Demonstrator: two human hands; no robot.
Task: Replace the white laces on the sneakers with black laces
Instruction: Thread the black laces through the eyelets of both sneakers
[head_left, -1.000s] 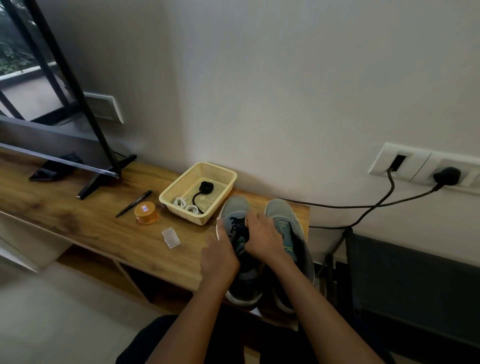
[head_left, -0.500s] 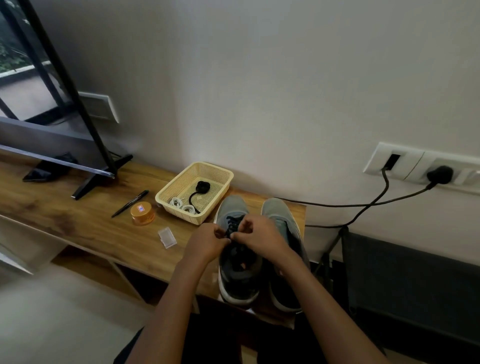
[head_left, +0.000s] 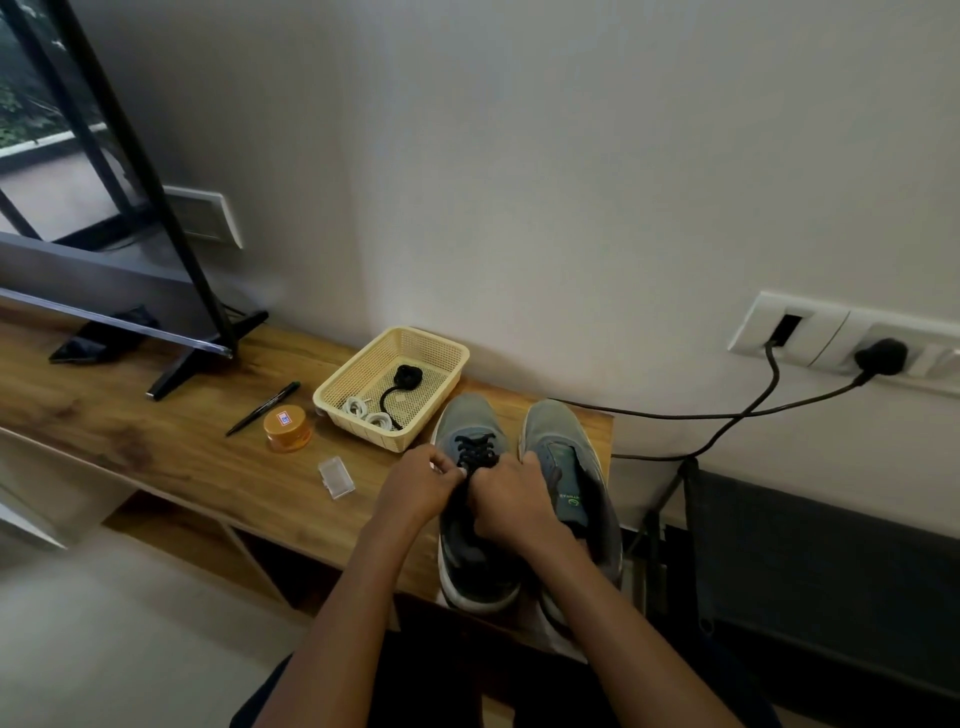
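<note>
2 hands together: left hand (head_left: 415, 486), right hand (head_left: 511, 501) pinch black lace (head_left: 475, 448) on sneaker (head_left: 463, 415).

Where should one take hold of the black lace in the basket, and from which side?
Probably pinch the black lace at its coiled bundle, from above: the basket walls block the sides, and the loose tail beside the white laces would only unwind.

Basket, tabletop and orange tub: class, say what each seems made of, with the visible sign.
Basket: likely moulded plastic, cream, matt; regular mesh walls.
Tabletop: wood or wood-look laminate; grain streaks, soft sheen.
Orange tub: probably plastic; glossy amber side.
</note>
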